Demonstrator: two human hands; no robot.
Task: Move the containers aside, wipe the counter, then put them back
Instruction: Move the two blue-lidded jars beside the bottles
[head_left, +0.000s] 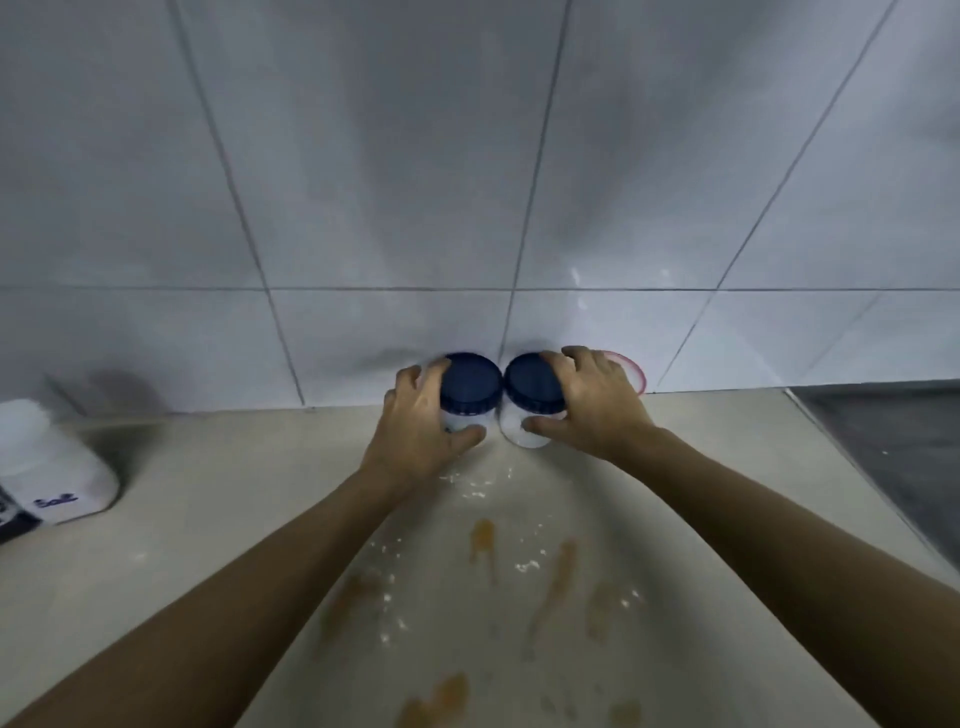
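Two clear jars with dark blue lids stand side by side against the tiled wall at the back of the beige counter (218, 519). My left hand (415, 431) wraps around the left jar (471, 384), thumb on its front. My right hand (592, 405) grips the right jar (532, 387), fingers over the lid and thumb on the white contents. A pink-rimmed container (635, 370) peeks out behind my right hand, mostly hidden. Orange smears (556, 587) and white powder specks (475, 486) mark the counter in front of the jars.
A white container labelled in blue writing (54, 467) stands at the left edge of the counter. A dark grey surface (893, 447) begins at the right beyond the counter's edge. White wall tiles (467, 182) rise directly behind the jars.
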